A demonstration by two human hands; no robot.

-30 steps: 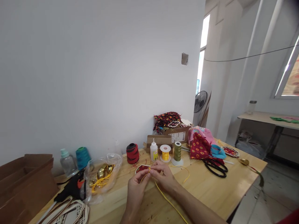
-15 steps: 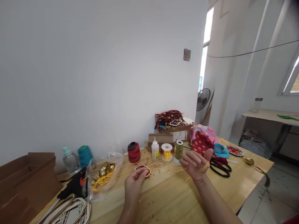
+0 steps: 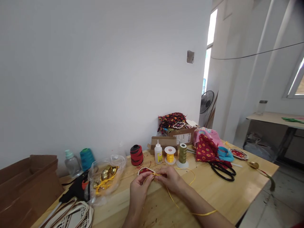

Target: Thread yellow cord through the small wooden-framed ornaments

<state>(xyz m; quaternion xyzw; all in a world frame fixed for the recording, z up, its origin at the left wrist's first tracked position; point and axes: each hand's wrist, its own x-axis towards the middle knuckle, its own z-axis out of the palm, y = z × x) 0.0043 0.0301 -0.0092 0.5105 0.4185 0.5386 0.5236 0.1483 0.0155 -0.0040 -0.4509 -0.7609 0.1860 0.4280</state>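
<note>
My left hand (image 3: pixel 138 190) and my right hand (image 3: pixel 170 178) meet over the wooden table (image 3: pixel 213 193), both pinching a yellow cord (image 3: pixel 173 198). The cord runs between the fingertips beside a small red fabric ornament with a pale rim (image 3: pixel 144 171), then trails back along my right forearm towards the table's near edge. The ornament lies on the table just beyond my fingertips; whether a finger touches it is unclear.
Behind my hands stand a red-black spool (image 3: pixel 136 155), a glue bottle (image 3: pixel 158 153), a yellow spool (image 3: pixel 170 155) and an olive spool (image 3: pixel 182 155). Black scissors (image 3: pixel 223 171) and patterned cloth (image 3: pixel 206 147) lie right. A bag of gold bells (image 3: pixel 105 177), a glue gun (image 3: pixel 76 189) and a cardboard box (image 3: pixel 26 186) sit left.
Half a second ago my right hand was lifted open to the right, drawing the cord out. It has come back to the left hand, and both pinch the cord by the ornament again.
</note>
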